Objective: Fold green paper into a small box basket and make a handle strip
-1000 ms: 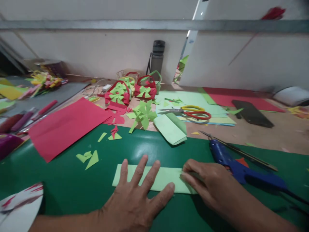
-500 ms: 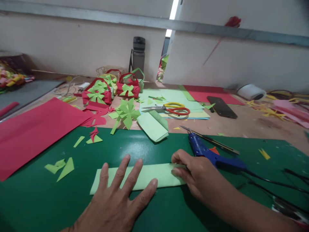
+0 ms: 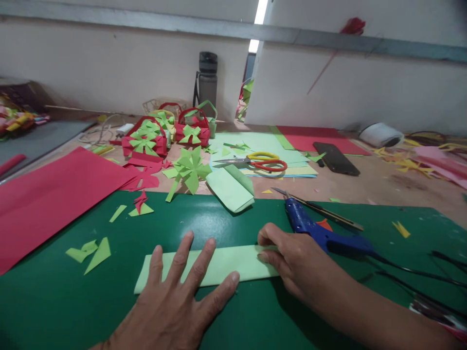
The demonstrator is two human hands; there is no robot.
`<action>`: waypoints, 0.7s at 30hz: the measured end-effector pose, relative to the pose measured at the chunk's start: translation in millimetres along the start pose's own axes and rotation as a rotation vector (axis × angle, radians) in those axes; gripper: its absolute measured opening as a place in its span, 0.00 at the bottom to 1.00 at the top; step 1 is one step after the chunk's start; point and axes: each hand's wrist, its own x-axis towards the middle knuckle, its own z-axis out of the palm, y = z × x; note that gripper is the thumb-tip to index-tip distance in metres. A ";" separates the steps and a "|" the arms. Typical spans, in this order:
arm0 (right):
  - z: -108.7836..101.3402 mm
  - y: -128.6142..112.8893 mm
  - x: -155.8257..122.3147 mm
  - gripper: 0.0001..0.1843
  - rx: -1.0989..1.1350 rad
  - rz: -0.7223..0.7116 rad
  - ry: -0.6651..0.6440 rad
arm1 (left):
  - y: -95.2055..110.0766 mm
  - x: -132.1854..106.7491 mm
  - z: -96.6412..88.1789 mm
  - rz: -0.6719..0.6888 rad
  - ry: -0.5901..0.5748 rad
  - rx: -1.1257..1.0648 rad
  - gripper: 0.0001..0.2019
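A folded light-green paper strip (image 3: pixel 233 265) lies lengthwise on the green mat (image 3: pixel 204 323). My left hand (image 3: pixel 178 296) rests flat across its left half, fingers spread, holding nothing. At the strip's right end my right hand (image 3: pixel 292 257) is closed, with thumb and forefinger on the paper; that end is hidden under the hand. Just beyond it lies a blue glue gun (image 3: pixel 314 233) with its cord running right, and a craft knife (image 3: pixel 328 215) behind. Another folded light-green piece (image 3: pixel 229 189) sits at the mat's far edge.
Scissors (image 3: pixel 268 162) lie on stacked paper sheets (image 3: pixel 226 143). Small red paper baskets (image 3: pixel 193 134) and a green paper flower (image 3: pixel 191 170) stand at back left, before a bottle (image 3: pixel 207 82). A red sheet (image 3: pixel 54 194) covers the left; a phone (image 3: pixel 335 158) lies right.
The view has shifted very slightly. Both hands stay on the strip in nearly the same place.
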 end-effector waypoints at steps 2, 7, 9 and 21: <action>-0.2 -0.6 0.6 0.06 -0.021 0.004 -0.006 | 2.4 -0.1 0.2 -0.049 0.007 0.023 0.27; 0.8 -2.1 -1.3 0.05 -0.110 -0.001 -0.003 | 4.5 -0.8 3.6 -0.021 0.002 0.006 0.26; 2.3 -1.6 -2.4 0.05 -0.154 -0.010 0.007 | 2.5 0.6 5.3 -0.038 0.010 0.008 0.26; 3.2 -1.2 -0.9 0.04 -0.195 -0.009 -0.002 | 0.8 20.0 -21.8 0.234 -0.164 -0.110 0.24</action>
